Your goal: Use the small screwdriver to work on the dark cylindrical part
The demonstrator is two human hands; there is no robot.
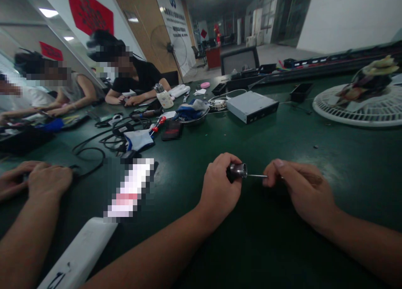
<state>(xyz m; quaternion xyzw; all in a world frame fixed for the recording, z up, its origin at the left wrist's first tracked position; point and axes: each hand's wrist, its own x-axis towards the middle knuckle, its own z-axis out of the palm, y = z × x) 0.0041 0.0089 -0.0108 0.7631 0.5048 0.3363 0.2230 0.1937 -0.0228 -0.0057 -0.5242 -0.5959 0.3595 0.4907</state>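
My left hand (221, 188) is closed around a short dark cylinder (238, 170) with a shiny round end that faces right. My right hand (301, 188) grips a thin tool with a straight metal shaft (256, 176), much like a screwdriver; its handle is mostly hidden in my palm. The shaft points left, and its tip meets or lies just beside the cylinder's open end; I cannot tell whether it goes inside. Both hands are just above the dark green table (270, 247).
At left, a co-worker's hands (47, 178) hold something hidden. Nearby lie a lit phone (135, 186) and a white elongated case (84, 247). Farther back are cables, a red-handled screwdriver (158, 125), a grey disc drive (251, 104) and a white fan grille (358, 107). Other people sit across.
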